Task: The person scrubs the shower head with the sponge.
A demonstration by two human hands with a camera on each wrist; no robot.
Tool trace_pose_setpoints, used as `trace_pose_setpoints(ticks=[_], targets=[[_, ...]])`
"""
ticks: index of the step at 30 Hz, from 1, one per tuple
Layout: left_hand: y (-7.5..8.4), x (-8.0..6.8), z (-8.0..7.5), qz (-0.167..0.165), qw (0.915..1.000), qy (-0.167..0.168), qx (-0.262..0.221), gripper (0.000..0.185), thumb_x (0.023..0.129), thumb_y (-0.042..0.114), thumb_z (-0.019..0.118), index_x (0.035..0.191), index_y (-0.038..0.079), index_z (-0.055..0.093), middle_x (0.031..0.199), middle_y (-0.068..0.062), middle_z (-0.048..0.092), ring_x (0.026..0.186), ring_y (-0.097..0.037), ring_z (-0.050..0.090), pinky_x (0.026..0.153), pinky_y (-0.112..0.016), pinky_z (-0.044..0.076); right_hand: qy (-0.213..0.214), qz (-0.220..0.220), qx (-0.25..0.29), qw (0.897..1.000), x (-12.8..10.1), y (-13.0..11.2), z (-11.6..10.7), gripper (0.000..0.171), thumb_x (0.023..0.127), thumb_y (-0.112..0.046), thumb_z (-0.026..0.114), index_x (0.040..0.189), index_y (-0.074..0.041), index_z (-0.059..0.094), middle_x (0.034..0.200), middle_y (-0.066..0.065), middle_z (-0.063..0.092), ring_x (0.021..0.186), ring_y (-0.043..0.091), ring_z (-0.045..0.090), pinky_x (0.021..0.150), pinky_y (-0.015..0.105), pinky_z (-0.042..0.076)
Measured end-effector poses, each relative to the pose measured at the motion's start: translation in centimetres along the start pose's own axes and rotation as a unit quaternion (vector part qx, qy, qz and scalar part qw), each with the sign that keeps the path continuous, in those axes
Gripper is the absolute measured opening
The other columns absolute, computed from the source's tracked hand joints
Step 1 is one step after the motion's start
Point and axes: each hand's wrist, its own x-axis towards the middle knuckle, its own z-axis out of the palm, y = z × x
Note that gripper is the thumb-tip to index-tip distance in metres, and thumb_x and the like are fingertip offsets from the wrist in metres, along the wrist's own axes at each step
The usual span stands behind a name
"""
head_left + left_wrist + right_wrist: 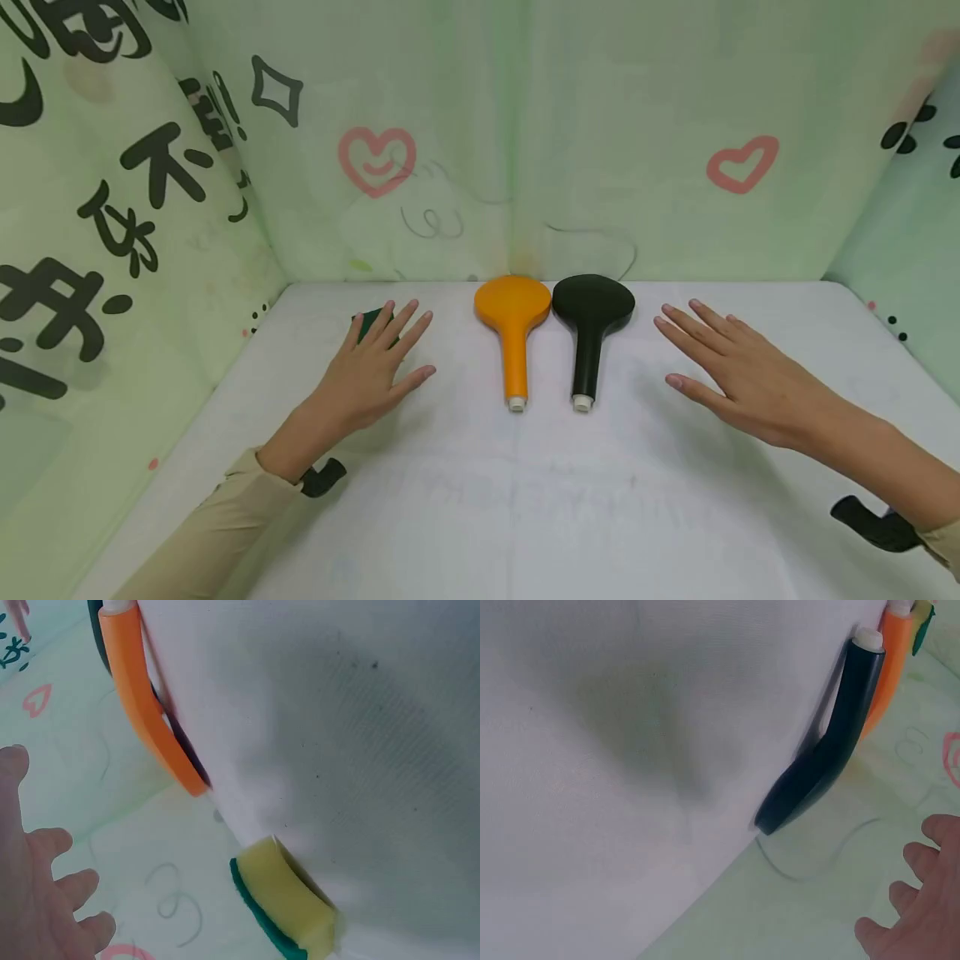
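Note:
An orange shower head [513,321] [142,705] and a black shower head [592,312] [832,750] lie side by side on the white table [480,500], heads toward the back wall, handles toward me. My left hand [405,350] [45,900] is open with fingers spread, left of the orange one and over a yellow sponge with a green underside [365,323] [289,904], which it partly hides. Whether it touches the sponge is unclear. My right hand [686,354] [922,915] is open with straight fingers, just right of the black shower head, holding nothing.
Pale green cloth walls [525,125] with pink hearts and black characters enclose the table at the back, left and right. The shower heads lie close to the back wall. White tabletop stretches from the handles to the front edge.

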Motion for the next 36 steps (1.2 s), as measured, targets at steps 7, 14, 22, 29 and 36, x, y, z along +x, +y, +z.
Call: trace_pose_setpoints(ticks=[7, 14, 22, 29, 36], targets=[[-1.1, 0.4, 0.1, -0.027, 0.9993, -0.025, 0.007, 0.074, 0.104, 0.061, 0.041, 0.164, 0.026, 0.017, 0.171, -0.002, 0.006, 0.157, -0.033, 0.004, 0.121, -0.066, 0.006, -0.011, -0.002, 0.028, 1.0, 1.1, -0.8, 0.3, 0.074, 0.101, -0.041, 0.061, 0.163, -0.023, 0.024, 0.168, 0.006, 0.022, 0.156, 0.031, 0.011, 0.127, 0.042, 0.005], [-3.5, 0.7, 0.3, -0.063, 0.9965, -0.052, 0.019, 0.074, 0.103, 0.061, 0.043, 0.163, 0.024, 0.02, 0.171, -0.006, 0.011, 0.156, -0.038, 0.006, 0.119, -0.069, 0.006, -0.038, -0.013, 0.042, 0.998, 3.0, -2.2, 0.6, 0.07, 0.104, -0.046, 0.055, 0.162, -0.022, 0.025, 0.168, 0.004, 0.023, 0.156, 0.033, 0.013, 0.123, 0.055, 0.017], [-6.7, 0.8, 0.9, -0.115, 0.9889, -0.091, -0.022, 0.079, 0.101, 0.066, 0.042, 0.163, 0.021, 0.021, 0.168, -0.018, 0.017, 0.147, -0.054, 0.022, 0.11, -0.072, 0.03, -0.068, -0.007, 0.096, 0.993, 5.6, -4.1, 1.3, 0.067, 0.105, -0.046, 0.053, 0.161, -0.02, 0.029, 0.167, 0.007, 0.025, 0.155, 0.035, 0.017, 0.119, 0.063, 0.021], [-8.4, 1.0, 1.1, -0.144, 0.9804, -0.123, -0.053, 0.08, 0.1, 0.07, 0.036, 0.159, 0.017, 0.033, 0.161, -0.021, 0.031, 0.135, -0.052, 0.041, 0.088, -0.067, 0.049, -0.102, -0.003, 0.141, 0.985, 8.0, -5.6, 2.7, 0.065, 0.106, -0.049, 0.048, 0.159, -0.015, 0.034, 0.164, 0.011, 0.031, 0.152, 0.034, 0.024, 0.12, 0.06, 0.022], [-7.7, 2.1, 1.3, -0.158, 0.9768, -0.123, -0.078, 0.086, 0.099, 0.072, 0.037, 0.154, 0.005, 0.041, 0.156, -0.024, 0.038, 0.136, -0.052, 0.04, 0.096, -0.067, 0.047, -0.122, -0.01, 0.147, 0.982, 10.5, -6.6, 4.2, 0.06, 0.108, -0.041, 0.048, 0.154, -0.004, 0.04, 0.157, 0.017, 0.043, 0.147, 0.037, 0.036, 0.119, 0.057, 0.028]])
